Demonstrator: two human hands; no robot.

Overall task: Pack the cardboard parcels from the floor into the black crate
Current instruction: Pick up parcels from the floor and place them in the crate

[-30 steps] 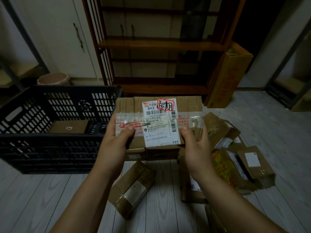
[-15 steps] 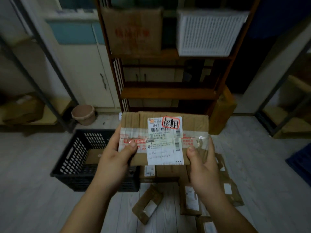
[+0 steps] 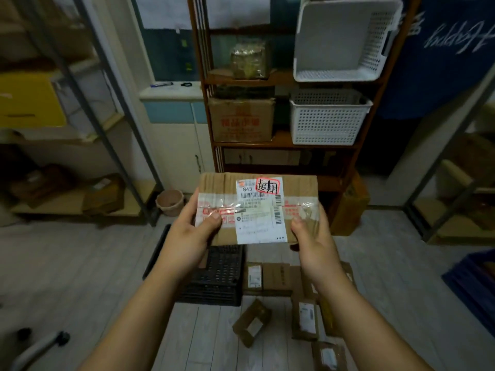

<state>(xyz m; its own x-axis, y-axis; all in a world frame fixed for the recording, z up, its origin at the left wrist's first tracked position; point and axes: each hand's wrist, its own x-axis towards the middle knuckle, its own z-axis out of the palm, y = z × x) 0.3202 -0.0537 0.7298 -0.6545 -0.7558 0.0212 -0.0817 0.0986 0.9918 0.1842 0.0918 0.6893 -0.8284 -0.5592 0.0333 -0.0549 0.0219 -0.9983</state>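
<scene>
I hold a flat cardboard parcel with a white shipping label marked 843 up at chest height. My left hand grips its left edge, thumb on the taped face. My right hand grips its right edge the same way. The black crate stands on the floor below the parcel, mostly hidden by my left arm and the parcel. Several more cardboard parcels lie on the floor to the right of the crate and nearer to me, among them one lying askew.
A wooden shelf unit stands ahead with a carton and white baskets. A tall carton leans at its right foot. A pink bucket and metal racks are at the left, a blue crate at the right.
The parcel has come up with both hands and my view has risen, so the crate and floor parcels now sit far below. My grip is unchanged.
</scene>
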